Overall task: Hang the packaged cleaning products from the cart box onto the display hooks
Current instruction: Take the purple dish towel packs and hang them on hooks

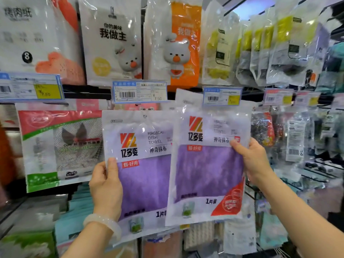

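Each hand pinches one purple towel pack: left hand (pixel 106 185) the lower pack (pixel 143 175), right hand (pixel 255 161) the higher pack (pixel 208 164), seemingly nearer its hook.

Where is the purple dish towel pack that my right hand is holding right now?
In the head view, the right purple towel pack sits right of centre, overlapping the left pack, just below a blue-edged price tag.

Two glossy clear-plastic packets, left (pixel 141 170) and right (pixel 208 164), each showing fuzzy purple cloth. Smooth, pale, translucent stone-like bangle (pixel 104 225). Shiny plastic-sleeved paper price tags (pixel 139 92).
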Action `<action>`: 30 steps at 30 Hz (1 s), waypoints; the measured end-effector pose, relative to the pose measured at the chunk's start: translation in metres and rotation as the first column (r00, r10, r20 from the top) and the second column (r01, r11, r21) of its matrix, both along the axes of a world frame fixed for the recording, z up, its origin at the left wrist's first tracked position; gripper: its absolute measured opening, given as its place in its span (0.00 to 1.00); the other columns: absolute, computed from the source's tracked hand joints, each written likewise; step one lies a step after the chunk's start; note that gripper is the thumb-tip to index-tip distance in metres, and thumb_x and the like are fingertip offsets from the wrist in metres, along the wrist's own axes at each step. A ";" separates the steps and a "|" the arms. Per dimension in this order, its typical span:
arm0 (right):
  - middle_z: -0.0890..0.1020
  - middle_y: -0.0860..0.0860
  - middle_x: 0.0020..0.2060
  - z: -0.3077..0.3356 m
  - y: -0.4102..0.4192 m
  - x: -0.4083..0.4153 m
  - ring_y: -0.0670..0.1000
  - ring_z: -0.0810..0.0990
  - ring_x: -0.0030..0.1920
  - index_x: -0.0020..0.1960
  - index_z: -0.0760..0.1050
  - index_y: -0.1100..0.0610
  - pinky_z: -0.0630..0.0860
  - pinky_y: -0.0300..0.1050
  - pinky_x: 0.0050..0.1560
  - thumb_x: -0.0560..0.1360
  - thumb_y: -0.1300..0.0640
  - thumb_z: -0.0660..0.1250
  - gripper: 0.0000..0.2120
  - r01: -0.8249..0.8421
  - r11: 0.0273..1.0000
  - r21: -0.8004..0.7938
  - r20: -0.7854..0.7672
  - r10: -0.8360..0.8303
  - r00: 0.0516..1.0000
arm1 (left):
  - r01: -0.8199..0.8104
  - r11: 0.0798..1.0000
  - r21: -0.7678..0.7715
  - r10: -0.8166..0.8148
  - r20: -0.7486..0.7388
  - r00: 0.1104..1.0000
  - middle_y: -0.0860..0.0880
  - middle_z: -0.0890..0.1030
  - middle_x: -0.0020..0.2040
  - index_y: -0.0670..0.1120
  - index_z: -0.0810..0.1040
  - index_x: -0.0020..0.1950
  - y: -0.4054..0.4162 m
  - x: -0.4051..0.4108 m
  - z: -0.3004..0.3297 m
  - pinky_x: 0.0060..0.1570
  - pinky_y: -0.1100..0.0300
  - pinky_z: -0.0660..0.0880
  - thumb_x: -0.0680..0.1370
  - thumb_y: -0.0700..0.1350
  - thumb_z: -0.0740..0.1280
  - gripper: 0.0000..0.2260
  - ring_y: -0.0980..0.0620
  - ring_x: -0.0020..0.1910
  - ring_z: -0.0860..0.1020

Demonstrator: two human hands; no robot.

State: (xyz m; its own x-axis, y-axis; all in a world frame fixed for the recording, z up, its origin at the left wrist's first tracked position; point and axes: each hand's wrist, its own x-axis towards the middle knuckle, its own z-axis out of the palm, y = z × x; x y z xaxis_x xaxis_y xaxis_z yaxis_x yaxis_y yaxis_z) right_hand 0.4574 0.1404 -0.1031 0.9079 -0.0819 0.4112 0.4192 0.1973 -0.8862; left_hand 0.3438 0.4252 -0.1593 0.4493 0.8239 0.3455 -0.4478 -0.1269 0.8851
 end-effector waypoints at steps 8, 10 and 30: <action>0.83 0.55 0.35 0.011 0.006 0.019 0.51 0.81 0.32 0.42 0.77 0.60 0.79 0.44 0.37 0.70 0.66 0.71 0.04 0.045 0.996 -0.077 -0.146 -0.056 0.988 | -0.038 0.999 -0.005 0.038 -0.017 0.999 0.50 0.75 0.36 0.52 0.73 0.38 0.005 -0.003 -0.001 0.43 0.52 0.70 0.79 0.51 0.62 0.11 0.51 0.37 0.71; 0.83 0.57 0.39 0.013 0.011 0.032 0.53 0.81 0.37 0.42 0.78 0.60 0.79 0.47 0.40 0.71 0.63 0.72 0.03 0.142 0.970 -0.198 -0.087 -0.162 0.983 | -0.067 0.998 -0.003 0.067 -0.022 0.997 0.49 0.72 0.33 0.51 0.72 0.37 0.009 -0.005 -0.001 0.38 0.54 0.69 0.79 0.52 0.61 0.12 0.49 0.34 0.68; 0.69 0.56 0.69 -0.012 0.100 0.032 0.57 0.64 0.70 0.60 0.78 0.50 0.60 0.51 0.68 0.79 0.43 0.55 0.19 0.306 0.241 -0.921 0.309 -0.026 0.951 | -0.260 0.964 -0.054 0.264 0.062 0.963 0.53 0.70 0.31 0.49 0.70 0.35 0.039 -0.024 -0.013 0.30 0.68 0.66 0.80 0.50 0.60 0.14 0.62 0.27 0.68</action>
State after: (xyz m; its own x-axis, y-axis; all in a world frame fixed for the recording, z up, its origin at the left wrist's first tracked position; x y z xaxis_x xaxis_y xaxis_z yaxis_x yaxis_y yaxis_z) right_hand 0.4896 0.2406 -0.1151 0.8172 0.3556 0.4535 0.5037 -0.8231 -0.2621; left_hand 0.3194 0.4641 -0.1721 0.1922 0.9250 0.3277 -0.4638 -0.2086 0.8610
